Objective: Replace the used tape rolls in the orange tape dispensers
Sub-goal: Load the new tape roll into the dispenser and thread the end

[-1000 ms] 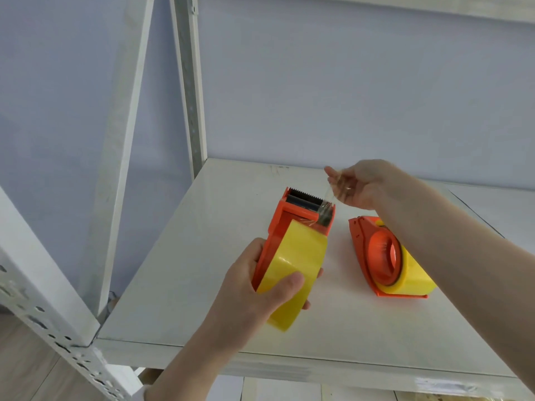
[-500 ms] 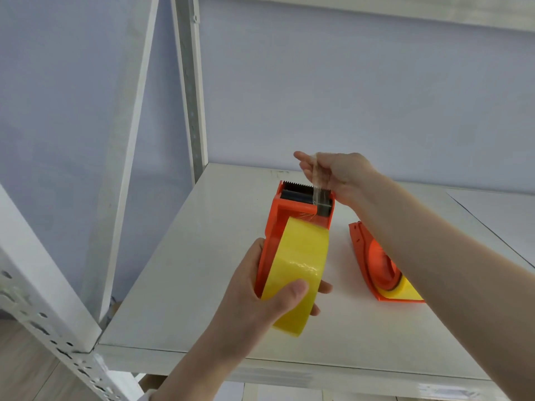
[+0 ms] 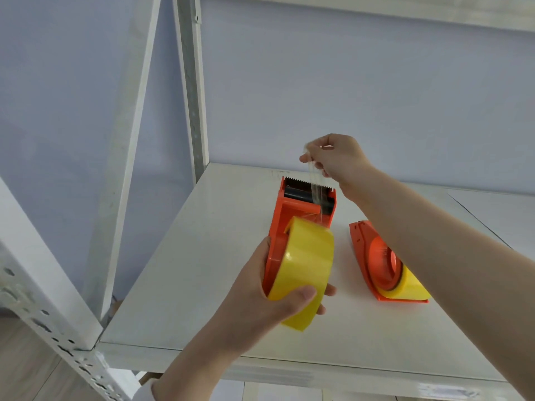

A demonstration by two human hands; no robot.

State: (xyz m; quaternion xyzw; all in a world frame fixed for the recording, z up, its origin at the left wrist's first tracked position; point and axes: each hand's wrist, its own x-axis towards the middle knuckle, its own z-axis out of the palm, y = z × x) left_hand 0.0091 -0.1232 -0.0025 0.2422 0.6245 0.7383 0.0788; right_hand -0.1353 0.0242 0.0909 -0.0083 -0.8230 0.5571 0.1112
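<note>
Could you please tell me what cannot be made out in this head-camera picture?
- Second dispenser: its far side, hidden by the right forearm.
- Held dispenser: its hub, hidden by the yellow roll.
- Tape strip: its end, hidden in the right hand fingers.

A white metal shelf (image 3: 202,270) carries the things, framed by pale perforated uprights (image 3: 189,82). One orange tape dispenser (image 3: 376,264) lies directly on it toward the right, on its side, with a yellow tape roll (image 3: 414,287) fitted on its hub. A seam crosses the shelf's far right.
</note>
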